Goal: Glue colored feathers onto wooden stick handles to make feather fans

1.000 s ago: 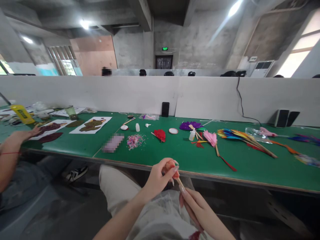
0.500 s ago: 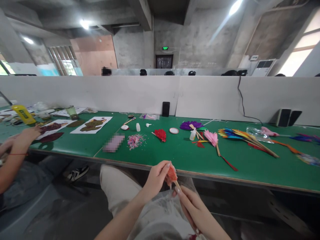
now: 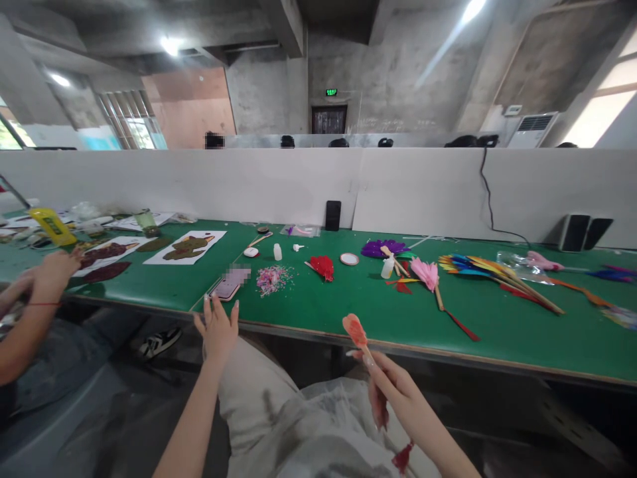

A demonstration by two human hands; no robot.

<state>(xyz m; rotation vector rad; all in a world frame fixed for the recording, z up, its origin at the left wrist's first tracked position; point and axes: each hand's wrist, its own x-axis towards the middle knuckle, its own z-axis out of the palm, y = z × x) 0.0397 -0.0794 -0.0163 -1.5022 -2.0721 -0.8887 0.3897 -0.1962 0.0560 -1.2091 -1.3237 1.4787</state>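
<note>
My right hand (image 3: 391, 385) grips the thin wooden handle of a small stick with a rounded coral-orange head (image 3: 355, 330). The head points up and to the left, near the table's front edge. A dark red tassel (image 3: 403, 458) hangs below this hand. At the table edge my left hand (image 3: 217, 332) is open, fingers spread. Its fingertips overlap the near end of a pink phone (image 3: 226, 287); whether they press on it I cannot tell. Right of the phone lies a heap of pink and white bits (image 3: 273, 280). Beyond is a red petalled piece (image 3: 323, 267).
On the green table (image 3: 308, 309) are a small white bottle (image 3: 277, 252), a round lid (image 3: 349, 259), a pink tasselled piece (image 3: 425, 273) and multicoloured feather-like pieces (image 3: 478, 269). A white partition (image 3: 249, 186) runs behind. At left, another person's hand (image 3: 54, 269) is over a picture sheet.
My left hand has left the orange head and moved left to the phone. The stick stays in my right hand, its head now uncovered.
</note>
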